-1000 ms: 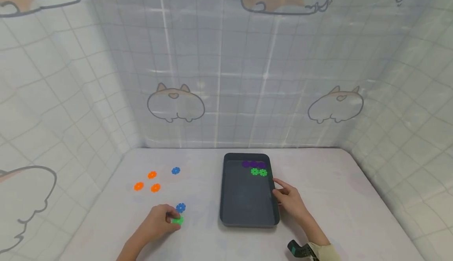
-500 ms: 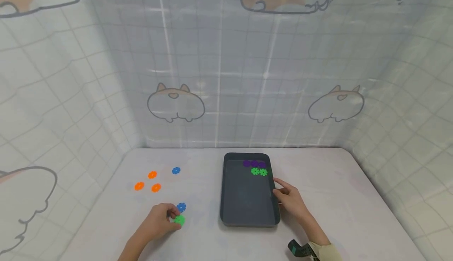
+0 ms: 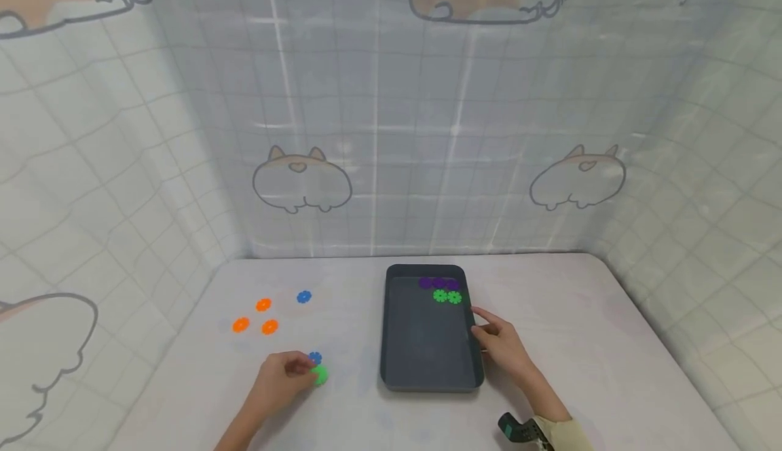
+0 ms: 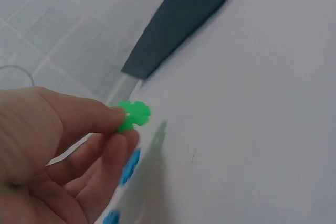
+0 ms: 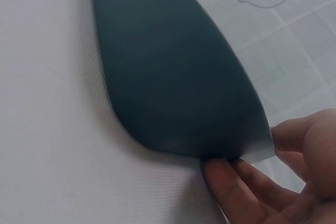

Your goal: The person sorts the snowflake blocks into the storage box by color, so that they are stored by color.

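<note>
Grid-patterned sheeting (image 3: pixel 379 111) with cartoon dogs (image 3: pixel 302 189) backs a white table (image 3: pixel 366 427). Left hand (image 3: pixel 281 380): thumb and fingers pinch a green disc (image 3: pixel 321 375) above the table, left of the dark tray (image 3: pixel 427 356). Right hand (image 3: pixel 504 350): fingers grip the tray's right wall. Tray, far right corner: three purple discs (image 3: pixel 438 282), two green discs (image 3: pixel 455 297). Toward the table's back left corner: three orange discs (image 3: pixel 270 327), one blue disc (image 3: pixel 304 297); a second blue disc (image 3: pixel 315 357) lies near the pinched one.
</note>
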The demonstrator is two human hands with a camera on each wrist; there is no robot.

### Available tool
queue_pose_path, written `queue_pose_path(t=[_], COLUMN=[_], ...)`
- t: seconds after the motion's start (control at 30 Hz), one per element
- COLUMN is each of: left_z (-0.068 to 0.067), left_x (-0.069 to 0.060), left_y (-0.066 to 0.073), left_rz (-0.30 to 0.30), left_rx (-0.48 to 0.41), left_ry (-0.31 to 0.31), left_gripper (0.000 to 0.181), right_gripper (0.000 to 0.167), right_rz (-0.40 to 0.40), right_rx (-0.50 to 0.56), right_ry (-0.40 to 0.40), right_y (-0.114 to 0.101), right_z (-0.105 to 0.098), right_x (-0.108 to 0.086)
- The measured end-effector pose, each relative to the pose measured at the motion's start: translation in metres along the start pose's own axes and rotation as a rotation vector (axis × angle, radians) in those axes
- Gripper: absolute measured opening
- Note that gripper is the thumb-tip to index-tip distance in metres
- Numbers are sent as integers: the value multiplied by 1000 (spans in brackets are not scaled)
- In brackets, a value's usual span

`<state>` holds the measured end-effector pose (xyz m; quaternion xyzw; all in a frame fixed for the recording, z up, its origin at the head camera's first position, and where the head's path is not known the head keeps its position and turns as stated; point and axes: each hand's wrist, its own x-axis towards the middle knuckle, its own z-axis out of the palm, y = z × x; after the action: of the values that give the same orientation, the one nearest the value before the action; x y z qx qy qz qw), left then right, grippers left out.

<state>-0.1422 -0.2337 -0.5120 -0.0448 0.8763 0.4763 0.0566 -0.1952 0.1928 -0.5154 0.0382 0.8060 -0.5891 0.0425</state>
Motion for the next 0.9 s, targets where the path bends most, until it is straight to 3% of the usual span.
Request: queue_pose_path(t=[0.13,0.23,0.43,0.9], left_z=[14,23,33,69], left_x=[2,5,10,44], left_y=[10,21,39,91], left_rz=[34,52,31,199], left_rx=[-116,-134,-205,-377], left_ry=[-10,-11,71,39], left_gripper=[20,19,14,14], right_gripper=[47,47,47,46], right_rz=[5,10,1,-7], right_rx=[-14,-17,-8,-5], right_ry=[12,19,-7,12], right_y=[1,1,0,2], right_z=[-3,-4,2,3], right_x=[-2,-2,0,0])
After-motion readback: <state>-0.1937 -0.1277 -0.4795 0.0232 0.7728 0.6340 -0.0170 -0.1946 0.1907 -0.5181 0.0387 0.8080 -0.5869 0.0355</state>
